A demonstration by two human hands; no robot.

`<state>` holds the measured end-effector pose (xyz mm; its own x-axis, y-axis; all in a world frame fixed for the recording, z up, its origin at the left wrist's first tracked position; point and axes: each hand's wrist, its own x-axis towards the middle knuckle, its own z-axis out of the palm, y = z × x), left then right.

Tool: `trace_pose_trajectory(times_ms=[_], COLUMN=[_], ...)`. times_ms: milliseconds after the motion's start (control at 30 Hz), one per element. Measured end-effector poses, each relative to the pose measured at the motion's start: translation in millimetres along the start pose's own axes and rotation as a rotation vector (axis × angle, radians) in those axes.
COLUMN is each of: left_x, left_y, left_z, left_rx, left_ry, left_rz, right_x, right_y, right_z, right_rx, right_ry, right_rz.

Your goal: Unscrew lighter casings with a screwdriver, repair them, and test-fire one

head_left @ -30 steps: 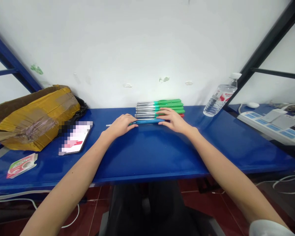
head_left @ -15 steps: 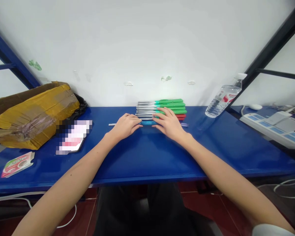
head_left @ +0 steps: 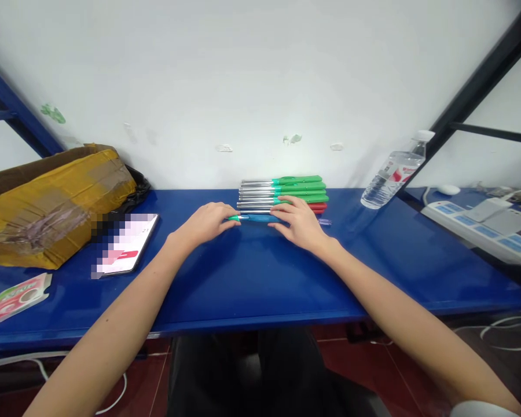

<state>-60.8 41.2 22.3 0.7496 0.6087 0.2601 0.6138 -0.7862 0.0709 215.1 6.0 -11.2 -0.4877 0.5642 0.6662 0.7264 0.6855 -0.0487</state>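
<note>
A stacked row of slim tools (head_left: 301, 188), with green handles and silver shafts, lies against the wall; red-handled ones (head_left: 319, 207) sit at its near side. A blue-handled slim tool (head_left: 257, 218) lies in front, between my hands. My right hand (head_left: 303, 225) has thumb and forefinger on either side of it, other fingers over the row. A clear purplish end (head_left: 325, 222) pokes out beyond this hand. My left hand (head_left: 209, 221) is closed round a slim stick with a green end (head_left: 234, 218), the rest hidden by the fingers.
At left lie a yellow-taped cardboard box (head_left: 61, 202), a phone (head_left: 128, 246) and a flattened printed carton (head_left: 19, 296) on the blue table (head_left: 260, 284). A water bottle (head_left: 391, 174) leans at right, near power strips (head_left: 473, 229) and cables.
My left hand has shifted left, and a green end now shows at its fingertips. The pale rod end left of it is no longer visible. My right hand has hardly moved.
</note>
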Motion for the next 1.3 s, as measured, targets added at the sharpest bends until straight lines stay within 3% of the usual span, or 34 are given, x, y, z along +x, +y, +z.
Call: trace_pose_trajectory(times_ms=[267,600,1000,1300], left_x=[2.7,2.1,3.9,2.0], left_y=[7.2,19.7,15.7,12.3], left_z=[8.7,7.4,27.8,26.3], left_rx=[-0.001,0.011,0.151,-0.007], left_ry=[0.005,-0.088,0.124,0.005], left_rz=[0.073,-0.013,0.135,0.133], right_x=[-0.8,-1.4,-1.7,-5.3], right_y=[0.6,1.8,2.0,-6.1], right_z=[1.3,-4.4,-5.3,-8.8], right_rx=[0.078,0.04,0.065,-0.036], right_ry=[-0.028,-0.035,-0.102,-0.144], right_rz=[-0.086,-0.128,-0.081,-0.11])
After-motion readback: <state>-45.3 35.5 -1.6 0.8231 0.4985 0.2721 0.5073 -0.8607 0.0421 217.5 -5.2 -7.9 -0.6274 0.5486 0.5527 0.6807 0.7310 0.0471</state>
